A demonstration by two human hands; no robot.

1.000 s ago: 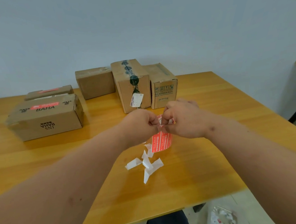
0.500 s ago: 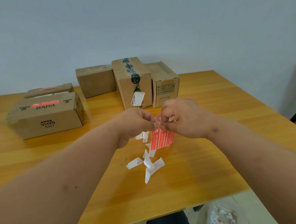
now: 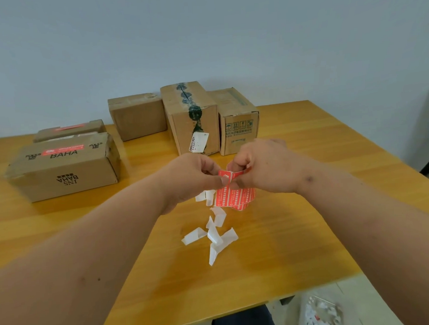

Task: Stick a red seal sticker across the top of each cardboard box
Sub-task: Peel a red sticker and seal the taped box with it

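Hands meet above the middle of the wooden worktop (image 3: 302, 232). The left hand (image 3: 191, 179) pinches the free end of a red seal sticker (image 3: 226, 178) between thumb and forefinger, while the right hand (image 3: 264, 169), fingers curled, grips the strip of red stickers (image 3: 236, 197) that hangs below it. White backing scraps (image 3: 213, 236) lie curled on the worktop just under the hands. At the far left a BAHA box (image 3: 64, 167) bears a red seal along its top, as does the flat box (image 3: 70, 129) behind it. Three more boxes stand near the wall: a plain box (image 3: 137, 115), a tall box (image 3: 192, 118) with dark tape, and a small printed box (image 3: 238, 121) touching its right side.
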